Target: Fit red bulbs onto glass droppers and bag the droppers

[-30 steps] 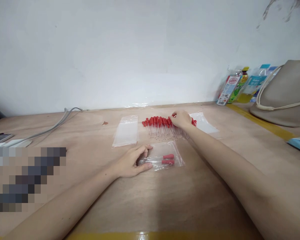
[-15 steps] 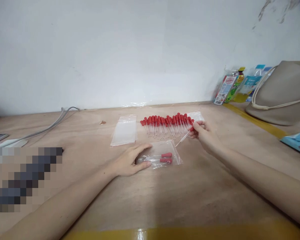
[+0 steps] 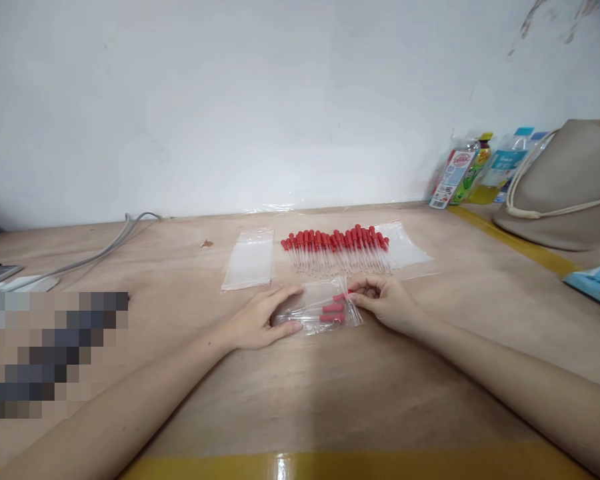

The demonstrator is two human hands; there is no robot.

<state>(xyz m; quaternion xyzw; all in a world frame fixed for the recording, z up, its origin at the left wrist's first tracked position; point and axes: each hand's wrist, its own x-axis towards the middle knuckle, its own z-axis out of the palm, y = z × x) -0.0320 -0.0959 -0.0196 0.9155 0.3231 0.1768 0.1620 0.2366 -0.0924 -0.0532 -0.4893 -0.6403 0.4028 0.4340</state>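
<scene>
A small clear plastic bag (image 3: 316,298) lies flat on the wooden table (image 3: 300,393), with three red-bulbed glass droppers (image 3: 333,308) inside or entering it. My left hand (image 3: 260,321) presses on the bag's left end, fingers around it. My right hand (image 3: 386,301) is at the bag's right, open end, fingertips pinching the red bulb of the top dropper. Behind the bag, a row of several red-bulbed droppers (image 3: 337,248) lies side by side.
A stack of empty clear bags (image 3: 250,261) lies left of the dropper row, another clear bag (image 3: 405,248) to its right. Bottles (image 3: 473,170) and a beige bag (image 3: 570,187) stand at the back right. A grey cable (image 3: 95,253) runs at the left. Yellow tape marks the near edge.
My right hand lifted one dropper from the row, carried it down toward me, and now holds it at the mouth of the bag. My left hand stayed on the bag.
</scene>
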